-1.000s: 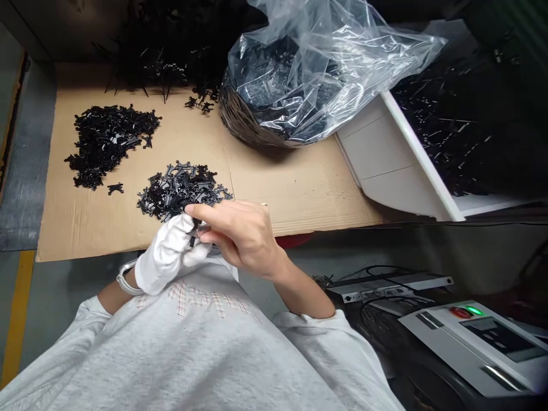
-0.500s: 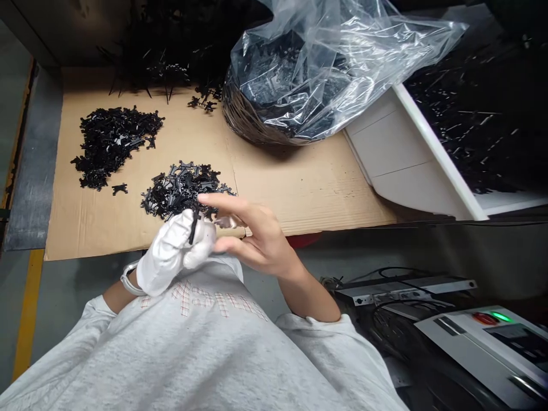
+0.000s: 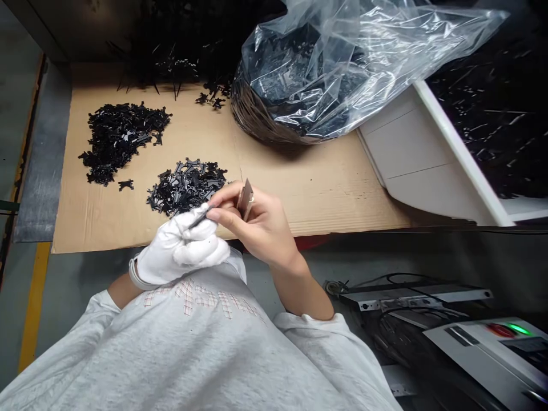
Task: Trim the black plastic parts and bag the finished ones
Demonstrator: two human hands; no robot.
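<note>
together, two hands, one black part

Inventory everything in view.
Cardboard: one, tan, centre.
Large piles: two, black, on cardboard.
Loose part: one, black, between piles.
Bag: one, clear, back.
Small cluster: one, black, left of bag.
Bin: one, white, right.
Bin pieces: uncountable, black, inside.
Machine: one, grey, lower right.
Stripe: one, yellow, left.
Slim part: one, dark, front.
Flat piece: one, brownish, near slim part.
Wristband: one, white, left wrist.
Shirt: one, grey, bottom.
Left hand: one, white-gloved, gripping slim part.
Right hand: one, bare, holding flat piece.
</note>
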